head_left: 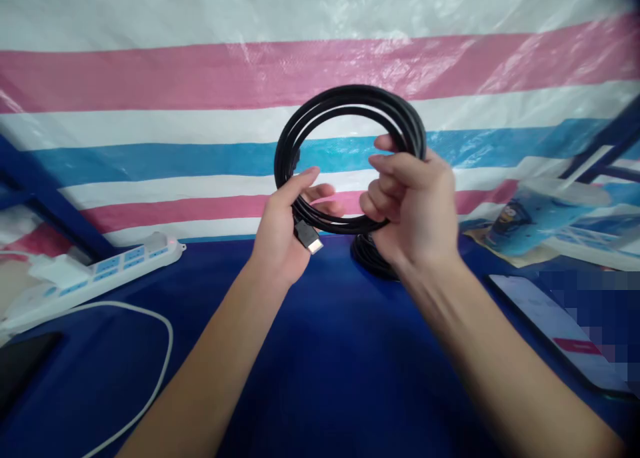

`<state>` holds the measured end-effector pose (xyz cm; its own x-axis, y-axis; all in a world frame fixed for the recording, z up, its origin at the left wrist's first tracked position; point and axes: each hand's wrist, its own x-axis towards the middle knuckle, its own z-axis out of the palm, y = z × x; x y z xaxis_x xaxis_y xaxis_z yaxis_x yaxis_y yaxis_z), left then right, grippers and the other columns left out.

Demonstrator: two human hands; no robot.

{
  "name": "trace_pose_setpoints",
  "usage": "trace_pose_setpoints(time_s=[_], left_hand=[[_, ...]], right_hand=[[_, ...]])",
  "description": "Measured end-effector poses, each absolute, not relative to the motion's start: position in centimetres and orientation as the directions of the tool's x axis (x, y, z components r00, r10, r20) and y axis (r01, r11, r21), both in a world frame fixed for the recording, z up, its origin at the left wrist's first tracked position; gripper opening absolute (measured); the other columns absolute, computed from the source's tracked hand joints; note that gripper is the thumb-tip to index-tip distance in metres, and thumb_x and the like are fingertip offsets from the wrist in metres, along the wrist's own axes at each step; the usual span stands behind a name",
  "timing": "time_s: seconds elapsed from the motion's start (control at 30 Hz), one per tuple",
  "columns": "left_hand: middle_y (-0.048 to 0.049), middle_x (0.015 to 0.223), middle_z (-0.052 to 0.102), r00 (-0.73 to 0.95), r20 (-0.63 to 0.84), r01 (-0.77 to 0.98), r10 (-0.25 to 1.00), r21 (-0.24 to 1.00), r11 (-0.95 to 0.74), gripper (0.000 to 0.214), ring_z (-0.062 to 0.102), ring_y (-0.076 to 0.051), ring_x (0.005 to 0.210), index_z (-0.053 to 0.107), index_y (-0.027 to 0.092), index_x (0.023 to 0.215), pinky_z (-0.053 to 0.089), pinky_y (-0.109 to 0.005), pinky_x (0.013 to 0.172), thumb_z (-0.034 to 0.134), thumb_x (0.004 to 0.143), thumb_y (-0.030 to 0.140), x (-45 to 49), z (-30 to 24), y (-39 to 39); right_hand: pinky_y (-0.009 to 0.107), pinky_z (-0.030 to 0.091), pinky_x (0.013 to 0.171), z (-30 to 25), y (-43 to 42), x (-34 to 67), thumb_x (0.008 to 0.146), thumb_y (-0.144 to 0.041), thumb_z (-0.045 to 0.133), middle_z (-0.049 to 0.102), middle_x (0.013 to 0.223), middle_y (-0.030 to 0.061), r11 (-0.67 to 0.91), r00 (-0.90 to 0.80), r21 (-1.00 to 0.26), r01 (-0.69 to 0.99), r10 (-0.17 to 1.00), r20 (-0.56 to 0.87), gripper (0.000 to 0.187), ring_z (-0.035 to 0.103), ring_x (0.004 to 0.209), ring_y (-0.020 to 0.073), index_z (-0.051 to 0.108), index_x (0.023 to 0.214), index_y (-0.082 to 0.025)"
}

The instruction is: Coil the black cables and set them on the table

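Observation:
A coiled black HDMI cable (350, 98) is held up in a ring above the blue table. My left hand (285, 228) grips the lower left of the coil, thumb across the strands. Beside that palm hangs the cable's flat plug with a bright metal tip, pointing down and right. My right hand (415, 198) is closed round the right side of the ring, its fingers curled inward. Behind my right wrist, a second black coil (373, 257) lies on the table, partly hidden.
On the left lie a white power strip (125, 265), a white cord (167, 331) and a dark flat object (27, 365). At right are a phone (545, 325) and a blue cup with a straw (530, 218). A striped plastic sheet (150, 78) hangs behind the blue table (325, 378).

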<state>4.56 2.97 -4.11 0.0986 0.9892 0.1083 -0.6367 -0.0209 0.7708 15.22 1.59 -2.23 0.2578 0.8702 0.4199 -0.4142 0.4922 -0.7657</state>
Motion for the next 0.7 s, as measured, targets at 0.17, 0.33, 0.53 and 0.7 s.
trace_pose_setpoints(time_s=[0.17,0.33,0.53,0.7], left_hand=[[0.0121,0.038,0.019,0.122,0.167,-0.576,0.978,0.815,-0.067,0.013,0.020,-0.003,0.031,0.057,0.016,0.081,0.032,-0.015,0.039,0.046,0.085,0.009,2.4,-3.1,3.3],[0.0105,0.041,0.025,0.239,0.219,-0.029,0.946,0.976,-0.218,0.008,0.022,-0.004,0.033,0.060,0.018,0.083,0.028,-0.018,0.037,0.056,0.078,0.014,0.2,-2.2,2.8],[0.0001,0.067,0.059,0.322,0.332,0.639,0.887,0.615,-0.462,0.014,0.050,-0.013,0.058,0.057,0.019,0.073,0.031,-0.024,0.049,0.046,0.081,0.017,1.1,-2.0,2.2],[-0.0024,0.068,0.063,0.329,0.391,0.779,0.859,0.402,-0.481,0.017,0.051,-0.016,0.059,0.053,0.019,0.064,0.031,-0.028,0.053,0.045,0.078,0.015,1.3,-2.0,1.1]], right_hand=[[0.019,0.029,0.038,-3.3,3.1,15.2,0.077,-0.005,0.053,0.026,0.041,-0.0113,0.315,0.052,-0.843,-0.435,0.944,0.325,0.011,0.024,0.033,0.0046,0.055,0.078,-0.016],[0.021,0.037,0.048,-2.0,2.9,17.6,0.073,-0.006,0.063,0.055,0.057,-0.0022,0.499,-0.128,-0.861,0.095,0.864,0.487,0.013,0.052,0.051,0.0100,0.060,0.083,-0.014],[0.027,0.033,0.051,-1.9,1.4,16.5,0.076,-0.012,0.057,0.059,0.067,0.0024,0.538,-0.264,-0.520,0.663,0.819,0.510,0.004,0.051,0.056,0.0145,0.059,0.075,-0.015],[0.039,0.039,0.070,-2.4,0.5,15.2,0.074,-0.009,0.056,0.056,0.112,0.0200,0.358,-0.317,0.088,0.930,0.655,0.686,0.024,0.053,0.097,0.0347,0.055,0.098,-0.011]])
